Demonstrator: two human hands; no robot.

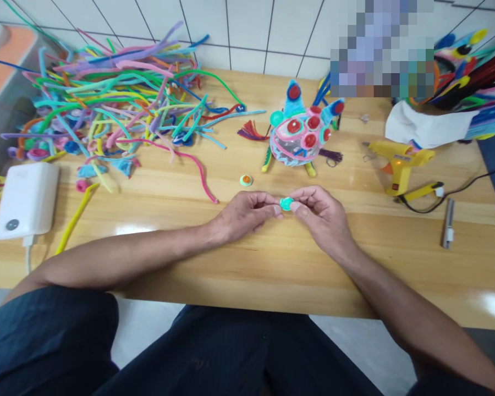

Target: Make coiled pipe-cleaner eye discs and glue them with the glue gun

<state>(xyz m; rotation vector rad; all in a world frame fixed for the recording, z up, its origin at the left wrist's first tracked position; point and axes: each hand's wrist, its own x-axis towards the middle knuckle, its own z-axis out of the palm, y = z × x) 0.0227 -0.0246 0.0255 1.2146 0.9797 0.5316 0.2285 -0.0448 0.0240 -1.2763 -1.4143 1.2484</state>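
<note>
Between the fingertips of both hands is a small coil of turquoise pipe cleaner (286,204), held just above the wooden table (247,258). My left hand (251,213) pinches its left side, thumb against the fingers. From the other side my right hand (320,213) grips it with thumb and forefinger. Beyond the hands stands a pipe-cleaner creature (296,140) with blue horns, red round spots and yellow-green legs. A small disc with an orange centre (246,180) lies on the table, up and left of the coil.
A big heap of coloured pipe cleaners (119,99) spreads at the back left, near a white power bank (28,201). On the right lie a yellow glue gun (398,162), a yellow cutter (421,191), a grey cutter (448,223) and white paper (427,125). A black cable curves there.
</note>
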